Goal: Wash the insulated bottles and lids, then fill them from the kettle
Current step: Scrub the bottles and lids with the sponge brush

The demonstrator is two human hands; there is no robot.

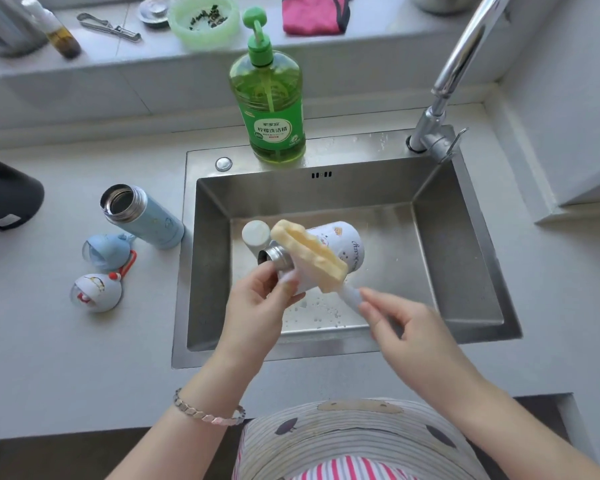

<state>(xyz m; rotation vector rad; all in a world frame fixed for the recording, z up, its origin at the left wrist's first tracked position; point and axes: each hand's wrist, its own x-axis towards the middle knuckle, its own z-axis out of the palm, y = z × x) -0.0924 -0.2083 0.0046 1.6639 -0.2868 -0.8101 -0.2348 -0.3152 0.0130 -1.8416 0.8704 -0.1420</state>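
White insulated bottle [347, 245], steel-necked, rigid, probably light while empty and slippery if wet: held tilted above the sink [212, 271], left hand [257, 299] curled round its neck end, right hand [406, 327] pinching the sponge brush [309, 254] handle; best gripped mid-body.

Yellow sponge brush [309, 252], pale blue bottle [146, 216], green soap bottle [271, 109], pink cloth [314, 13].

left hand [257, 299] grips white bottle [347, 247] neck over sink [465, 209], right hand [406, 327] pinches sponge brush [309, 254] handle, sponge on bottle, blue bottle [146, 216] and two lids [108, 252] on counter [66, 341]
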